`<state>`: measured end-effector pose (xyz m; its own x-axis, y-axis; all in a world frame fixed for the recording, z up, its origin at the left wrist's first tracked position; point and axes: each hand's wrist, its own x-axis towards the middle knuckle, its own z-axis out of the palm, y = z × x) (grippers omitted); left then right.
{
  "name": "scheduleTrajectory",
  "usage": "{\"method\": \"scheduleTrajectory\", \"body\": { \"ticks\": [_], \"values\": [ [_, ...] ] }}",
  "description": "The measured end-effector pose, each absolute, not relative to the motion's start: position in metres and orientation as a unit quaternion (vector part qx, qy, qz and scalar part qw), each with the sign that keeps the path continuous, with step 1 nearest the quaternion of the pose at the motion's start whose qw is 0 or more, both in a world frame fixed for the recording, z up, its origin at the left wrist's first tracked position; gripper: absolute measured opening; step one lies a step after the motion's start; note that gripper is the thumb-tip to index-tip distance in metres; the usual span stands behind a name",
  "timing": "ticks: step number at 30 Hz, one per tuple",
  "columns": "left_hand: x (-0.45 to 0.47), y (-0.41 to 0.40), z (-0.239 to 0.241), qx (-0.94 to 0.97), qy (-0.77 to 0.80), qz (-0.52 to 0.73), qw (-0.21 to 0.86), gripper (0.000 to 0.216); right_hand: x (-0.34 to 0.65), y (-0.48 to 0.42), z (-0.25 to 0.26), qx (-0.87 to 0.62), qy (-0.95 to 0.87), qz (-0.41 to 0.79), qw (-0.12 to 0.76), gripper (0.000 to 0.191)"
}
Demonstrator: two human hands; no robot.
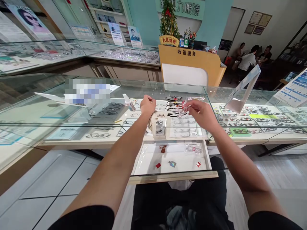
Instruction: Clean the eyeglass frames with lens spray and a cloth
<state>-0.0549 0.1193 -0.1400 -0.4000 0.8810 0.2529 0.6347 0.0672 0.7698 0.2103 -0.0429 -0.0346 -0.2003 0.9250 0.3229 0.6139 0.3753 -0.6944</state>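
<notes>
I sit at a glass display counter filled with spectacle frames. My right hand is closed on a pair of clear, pinkish glasses, held just above the glass top. My left hand is closed above the counter, with a pale cloth hanging below it. A small white spray bottle lies on the glass just left of my left hand. Black frames lie in rows under the glass beyond my hands.
A pulled-out drawer tray in front of my lap holds small tags and a bagged item. A slanted acrylic sign stands at the right. A yellow cashier desk is behind, and people sit at the far right.
</notes>
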Motion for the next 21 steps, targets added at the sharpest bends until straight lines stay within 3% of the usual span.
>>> {"method": "scheduleTrajectory", "body": {
  "ticks": [5,12,21],
  "values": [
    [-0.038,0.091,-0.121,0.612,0.638,0.466,0.041,0.012,0.199,-0.057,-0.058,-0.49,-0.743,0.188,0.414,0.031],
    [-0.016,0.028,-0.113,0.628,0.453,0.529,0.347,0.014,0.2,-0.034,-0.102,-0.473,-0.741,0.165,0.447,0.029],
    [-0.012,0.024,-0.14,0.632,0.384,0.482,0.471,0.046,0.2,-0.018,-0.127,-0.43,-0.795,0.14,0.405,0.031]
  ]
}}
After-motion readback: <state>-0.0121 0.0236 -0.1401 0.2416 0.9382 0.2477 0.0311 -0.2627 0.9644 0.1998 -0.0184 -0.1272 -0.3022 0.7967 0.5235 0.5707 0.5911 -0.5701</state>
